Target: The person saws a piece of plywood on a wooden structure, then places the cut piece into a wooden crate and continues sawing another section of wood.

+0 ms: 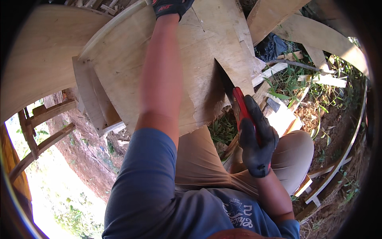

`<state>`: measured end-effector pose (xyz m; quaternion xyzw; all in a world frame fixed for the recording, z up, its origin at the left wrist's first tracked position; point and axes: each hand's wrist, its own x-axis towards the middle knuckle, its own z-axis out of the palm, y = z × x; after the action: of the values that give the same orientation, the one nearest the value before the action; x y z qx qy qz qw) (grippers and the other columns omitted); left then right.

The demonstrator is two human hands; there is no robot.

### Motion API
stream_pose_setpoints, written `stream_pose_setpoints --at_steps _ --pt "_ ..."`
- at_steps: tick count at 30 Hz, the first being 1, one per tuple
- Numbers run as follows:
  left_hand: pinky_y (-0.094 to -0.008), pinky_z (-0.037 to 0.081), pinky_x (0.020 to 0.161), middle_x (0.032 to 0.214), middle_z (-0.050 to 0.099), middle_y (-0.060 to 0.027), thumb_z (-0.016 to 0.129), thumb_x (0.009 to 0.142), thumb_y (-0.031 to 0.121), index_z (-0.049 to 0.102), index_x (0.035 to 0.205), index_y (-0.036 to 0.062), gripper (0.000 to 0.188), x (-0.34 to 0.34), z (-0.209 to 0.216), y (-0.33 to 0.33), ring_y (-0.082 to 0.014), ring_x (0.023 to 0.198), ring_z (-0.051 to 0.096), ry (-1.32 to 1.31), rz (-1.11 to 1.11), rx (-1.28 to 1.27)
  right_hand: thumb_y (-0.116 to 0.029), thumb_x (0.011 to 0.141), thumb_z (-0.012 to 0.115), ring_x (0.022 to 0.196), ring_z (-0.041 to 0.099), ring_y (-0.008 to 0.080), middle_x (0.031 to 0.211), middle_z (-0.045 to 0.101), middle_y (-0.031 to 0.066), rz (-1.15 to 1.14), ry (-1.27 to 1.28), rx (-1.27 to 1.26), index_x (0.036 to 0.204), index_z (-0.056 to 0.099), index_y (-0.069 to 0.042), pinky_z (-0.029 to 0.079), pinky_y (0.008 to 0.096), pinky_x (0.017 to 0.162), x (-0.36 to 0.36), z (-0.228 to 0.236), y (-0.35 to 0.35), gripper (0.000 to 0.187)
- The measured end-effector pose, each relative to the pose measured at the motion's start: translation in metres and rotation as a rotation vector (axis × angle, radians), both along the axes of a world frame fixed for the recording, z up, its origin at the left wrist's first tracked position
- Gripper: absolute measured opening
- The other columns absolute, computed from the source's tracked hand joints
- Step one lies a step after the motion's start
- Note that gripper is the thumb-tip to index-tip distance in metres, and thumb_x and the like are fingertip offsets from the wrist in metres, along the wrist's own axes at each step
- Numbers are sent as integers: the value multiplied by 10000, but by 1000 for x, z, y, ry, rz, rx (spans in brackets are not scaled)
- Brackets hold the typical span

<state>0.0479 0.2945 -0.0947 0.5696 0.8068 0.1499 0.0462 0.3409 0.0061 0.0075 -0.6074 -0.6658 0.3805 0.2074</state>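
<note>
My right hand (256, 145), in a black glove, is closed round the red handle of a handsaw (240, 101). The saw's dark blade points up and left over a pale plywood sheet (123, 79) and casts a shadow on it; whether its teeth are in the wood I cannot tell. Stretched across the sheet, my left arm ends in a black-gloved left hand (171, 7) at the top edge of the view. That hand is at the far part of the sheet, its fingers mostly cut off by the frame. The sheet's near right edge is ragged.
A large curved wooden panel (47, 55) stands at the left. Several boards and offcuts (330, 44) lie at the right beside a black plastic bag (272, 47), grass and soil. A wooden frame (43, 139) is at the lower left. My bent knee (294, 155) is beside my right hand.
</note>
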Motion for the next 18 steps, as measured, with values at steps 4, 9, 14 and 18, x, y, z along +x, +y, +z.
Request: stream_pose_setpoints --at_steps 4,9,14,18 --pt "-559 564 979 1122 784 -266 428 1066 680 844 1061 55 752 -12 -17 7 -447 1087 754 19 -57 83 -97 1012 642 1027 795 395 1238 782 224 -76 10 -49 1462 667 -77 619 444 889 7 -4 -2 451" --pt "-568 565 965 1126 790 -250 456 1057 671 839 1044 60 722 -12 -10 8 -440 1076 755 52 -24 58 -128 1064 630 838 708 219 1024 773 132 -49 81 -86 1514 643 -65 580 359 795 13 28 -10 454" --pt "-537 468 1178 1512 653 -202 401 997 818 734 1416 128 874 -13 -10 15 -409 1412 610 29 41 -125 -159 1075 638 883 754 179 1153 807 169 3 56 19 1523 646 -72 592 357 863 0 46 -13 456" --pt "-526 484 1161 1476 676 -208 372 1008 812 752 1385 122 873 -4 -5 13 -410 1380 633 6 22 -125 -165 1070 641 988 797 258 1244 794 208 -16 15 0 1505 650 -46 593 385 924 -6 45 -15 450"
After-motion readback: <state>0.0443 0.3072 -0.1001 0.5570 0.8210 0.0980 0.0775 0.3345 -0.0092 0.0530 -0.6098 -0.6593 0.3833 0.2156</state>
